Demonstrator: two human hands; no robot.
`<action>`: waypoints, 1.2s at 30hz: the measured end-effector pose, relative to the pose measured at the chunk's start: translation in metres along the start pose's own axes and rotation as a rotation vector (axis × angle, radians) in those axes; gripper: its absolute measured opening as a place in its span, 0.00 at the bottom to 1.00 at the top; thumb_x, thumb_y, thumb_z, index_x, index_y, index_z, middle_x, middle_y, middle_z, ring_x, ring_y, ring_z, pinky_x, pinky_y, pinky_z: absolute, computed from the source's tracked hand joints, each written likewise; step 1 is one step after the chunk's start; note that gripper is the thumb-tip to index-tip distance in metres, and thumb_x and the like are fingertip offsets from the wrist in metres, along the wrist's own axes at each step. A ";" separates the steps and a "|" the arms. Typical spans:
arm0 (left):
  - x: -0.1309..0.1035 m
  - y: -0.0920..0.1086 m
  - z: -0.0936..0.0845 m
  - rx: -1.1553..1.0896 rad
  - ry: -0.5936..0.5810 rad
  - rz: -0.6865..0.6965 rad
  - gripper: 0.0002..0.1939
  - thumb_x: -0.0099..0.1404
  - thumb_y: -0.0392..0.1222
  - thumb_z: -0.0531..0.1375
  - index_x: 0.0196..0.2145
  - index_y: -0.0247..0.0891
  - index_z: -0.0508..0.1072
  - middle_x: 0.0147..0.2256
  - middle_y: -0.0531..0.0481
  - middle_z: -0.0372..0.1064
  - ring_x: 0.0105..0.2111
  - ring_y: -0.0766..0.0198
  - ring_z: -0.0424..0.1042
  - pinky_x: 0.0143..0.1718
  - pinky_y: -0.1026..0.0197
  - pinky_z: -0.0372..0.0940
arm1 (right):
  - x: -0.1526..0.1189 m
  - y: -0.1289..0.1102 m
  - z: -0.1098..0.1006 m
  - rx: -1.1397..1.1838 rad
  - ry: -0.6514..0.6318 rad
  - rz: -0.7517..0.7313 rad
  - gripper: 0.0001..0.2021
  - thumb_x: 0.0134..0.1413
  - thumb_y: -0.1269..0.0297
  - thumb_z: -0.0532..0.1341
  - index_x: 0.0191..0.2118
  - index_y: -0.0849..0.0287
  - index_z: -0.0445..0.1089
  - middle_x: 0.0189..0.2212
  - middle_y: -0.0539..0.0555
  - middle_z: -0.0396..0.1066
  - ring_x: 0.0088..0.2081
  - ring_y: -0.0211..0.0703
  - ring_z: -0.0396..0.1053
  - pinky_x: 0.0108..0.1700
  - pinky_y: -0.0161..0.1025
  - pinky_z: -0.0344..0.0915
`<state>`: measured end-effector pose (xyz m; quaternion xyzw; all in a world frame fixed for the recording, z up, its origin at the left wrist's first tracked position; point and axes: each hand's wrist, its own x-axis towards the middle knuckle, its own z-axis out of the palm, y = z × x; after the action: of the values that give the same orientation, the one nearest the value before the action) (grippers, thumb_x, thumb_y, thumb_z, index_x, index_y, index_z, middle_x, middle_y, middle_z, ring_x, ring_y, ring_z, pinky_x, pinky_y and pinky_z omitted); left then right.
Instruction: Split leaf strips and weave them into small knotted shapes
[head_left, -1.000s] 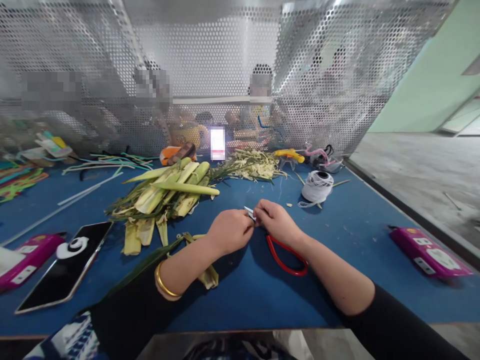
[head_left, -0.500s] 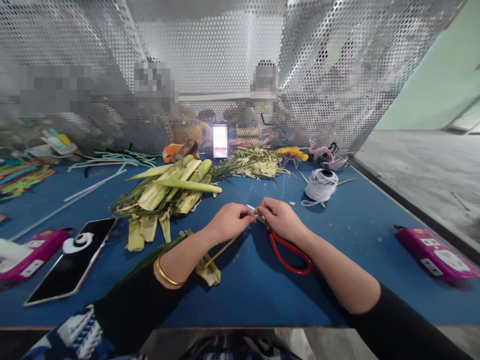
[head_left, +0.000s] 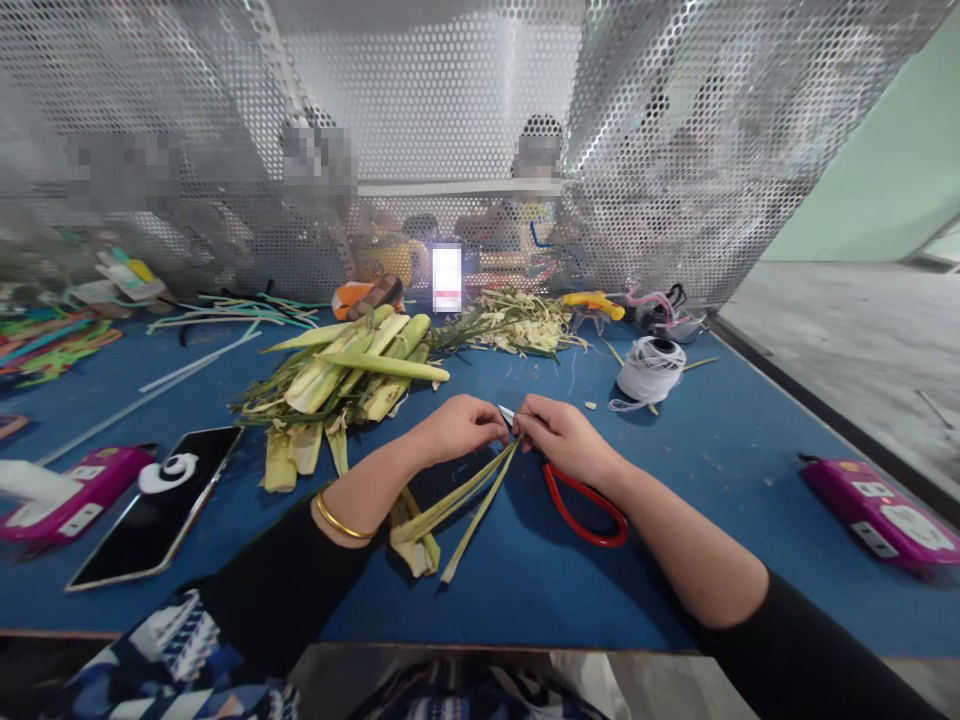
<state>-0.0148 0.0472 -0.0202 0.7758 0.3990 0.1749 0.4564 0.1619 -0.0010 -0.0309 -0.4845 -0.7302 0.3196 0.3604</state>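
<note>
My left hand [head_left: 469,428] is closed on the upper ends of thin green leaf strips [head_left: 469,490], which slant down toward the table's front edge. Close beside it, my right hand [head_left: 551,428] is closed too, its fingertips at the same strip ends. Red-handled scissors [head_left: 589,510] sit under my right hand, their blade tip poking out between both hands; whether the palm grips them is hard to see. Below my left forearm lies a short piece of leaf [head_left: 416,550]. A pile of green husks [head_left: 360,365] rests left of my hands.
A white thread spool [head_left: 651,372] stands at the right. Magenta devices lie at the far right [head_left: 877,510] and left [head_left: 82,495], with a black phone [head_left: 161,510] near the left one. Behind are shredded leaves [head_left: 525,320], yellow-handled scissors [head_left: 596,303] and a perforated metal screen [head_left: 465,100].
Leaf strips now hang from between my fingers toward the table front, where only one thin strip showed before. My hands stay close together, and the view has shifted slightly.
</note>
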 end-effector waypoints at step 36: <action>-0.010 -0.003 0.016 -0.738 0.070 -0.312 0.13 0.41 0.37 0.71 0.27 0.32 0.76 0.22 0.52 0.69 0.21 0.71 0.65 0.27 0.65 0.63 | 0.002 0.000 -0.005 -0.044 0.081 -0.056 0.10 0.55 0.67 0.57 0.24 0.59 0.68 0.30 0.51 0.64 0.27 0.34 0.61 0.31 0.34 0.59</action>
<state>-0.0118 0.0312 -0.0306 0.4834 0.4379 0.2614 0.7115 0.1655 0.0012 -0.0282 -0.4844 -0.7352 0.2734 0.3875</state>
